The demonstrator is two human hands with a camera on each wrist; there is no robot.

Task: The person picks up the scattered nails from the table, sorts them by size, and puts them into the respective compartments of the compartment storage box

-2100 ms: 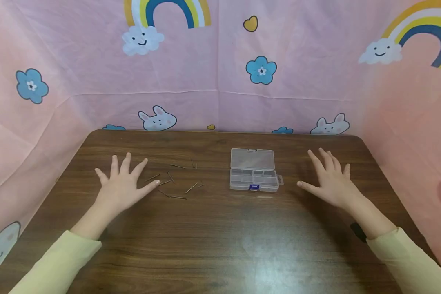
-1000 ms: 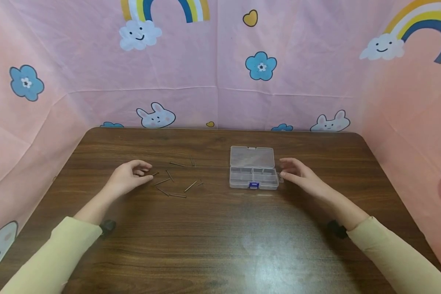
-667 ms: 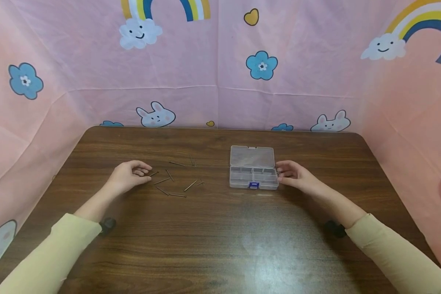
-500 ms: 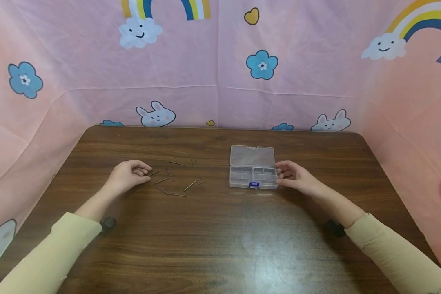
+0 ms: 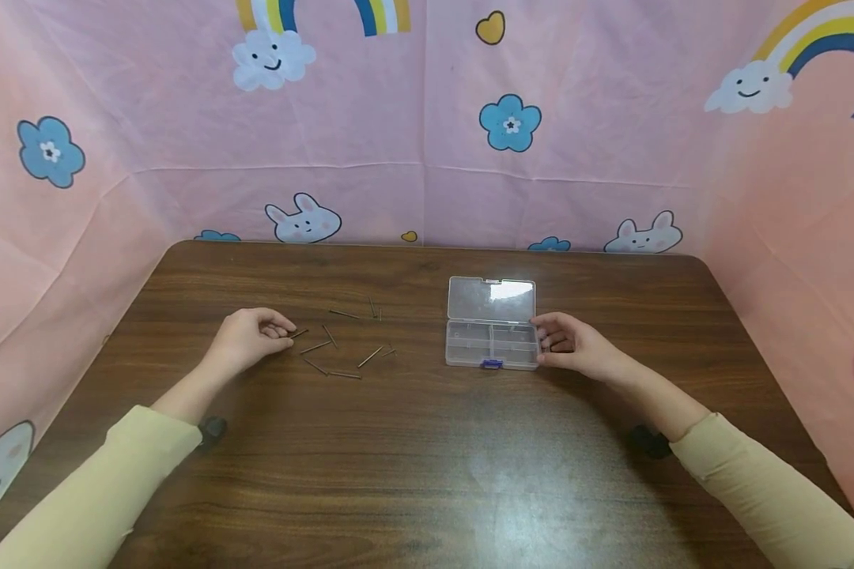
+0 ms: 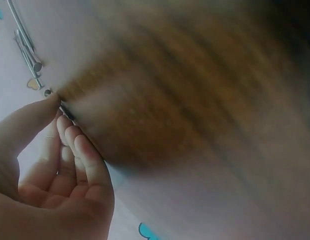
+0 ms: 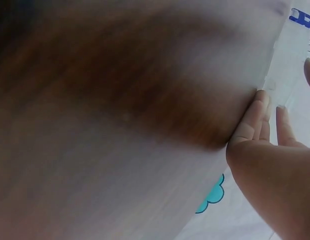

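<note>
In the head view my left hand (image 5: 245, 341) pinches a thin metal nail (image 5: 300, 333) between thumb and forefinger, low over the table's left part. Several more nails (image 5: 316, 347) lie scattered just right of it. The left wrist view shows the thumb and forefinger meeting near a small nail head, with the other fingers curled. A clear plastic compartment box (image 5: 470, 356) has its lid (image 5: 489, 299) folded back and a blue latch (image 5: 492, 364) at the front. My right hand (image 5: 578, 345) grips its right end, thumb in front, fingers behind. I see nothing inside the compartments.
The brown wooden table (image 5: 370, 466) runs up to a pink printed cloth (image 5: 370, 134) at the back and both sides. A dark object (image 5: 213, 429) shows under the left wrist, another (image 5: 649, 441) under the right.
Both hands came inward from spread fingers: the left now pinches a nail, the right took hold of the box's end. Lately the box has tipped slightly toward me, its lid catching light.
</note>
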